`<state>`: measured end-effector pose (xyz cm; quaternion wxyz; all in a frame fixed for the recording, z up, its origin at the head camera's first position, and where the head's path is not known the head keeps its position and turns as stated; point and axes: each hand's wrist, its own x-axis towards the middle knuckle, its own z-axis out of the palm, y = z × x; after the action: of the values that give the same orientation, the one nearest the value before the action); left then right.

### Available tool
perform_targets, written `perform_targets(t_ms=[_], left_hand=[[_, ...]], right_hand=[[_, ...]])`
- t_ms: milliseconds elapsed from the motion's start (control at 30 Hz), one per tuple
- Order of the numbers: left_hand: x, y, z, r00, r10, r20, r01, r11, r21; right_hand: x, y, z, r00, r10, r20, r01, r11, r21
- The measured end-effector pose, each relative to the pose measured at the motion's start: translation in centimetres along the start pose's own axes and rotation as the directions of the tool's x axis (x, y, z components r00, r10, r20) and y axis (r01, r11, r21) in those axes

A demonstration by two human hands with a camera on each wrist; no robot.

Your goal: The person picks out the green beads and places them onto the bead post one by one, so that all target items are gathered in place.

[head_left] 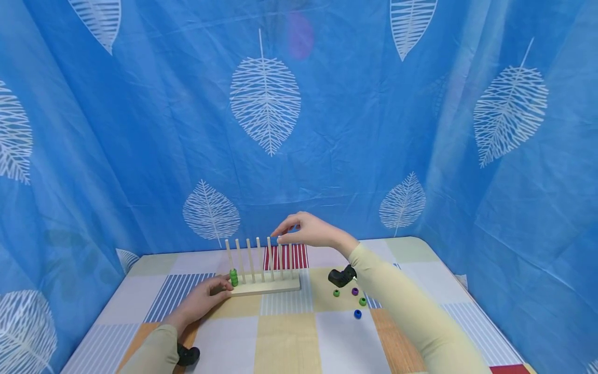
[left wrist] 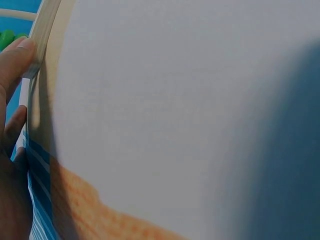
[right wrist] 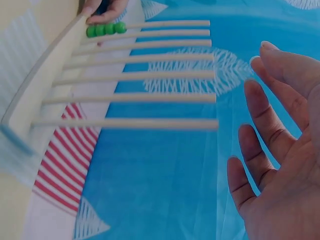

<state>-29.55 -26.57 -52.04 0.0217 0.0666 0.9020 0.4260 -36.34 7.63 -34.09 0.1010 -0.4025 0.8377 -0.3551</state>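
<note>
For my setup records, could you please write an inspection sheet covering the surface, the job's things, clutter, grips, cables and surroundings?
Surface: table covered with a patchwork cloth.
Job's things: wooden rack with seven upright pegs; four green beads on the leftmost peg in the head view; two loose green beads, a purple bead and a blue bead to the rack's right.
Clutter: nothing seen.
Left grip: holding the rack's left end.
Right grip: near the peg tops, fingers apart, holding nothing.
Cables: nothing seen.
Surroundings: blue curtain with white leaf prints, behind and at both sides.
</note>
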Motion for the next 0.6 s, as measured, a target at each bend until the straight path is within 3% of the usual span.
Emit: perform_targets(t_ms=[600], left_hand=[[-0.4, 0.2, 0.1, 1.000, 0.004, -0.006, -0.004, 1.000, -0.010]], right_hand=[[-4.7, 3.9, -1.4, 0.989, 0.117, -0.086, -0.117, 0.993, 0.010]])
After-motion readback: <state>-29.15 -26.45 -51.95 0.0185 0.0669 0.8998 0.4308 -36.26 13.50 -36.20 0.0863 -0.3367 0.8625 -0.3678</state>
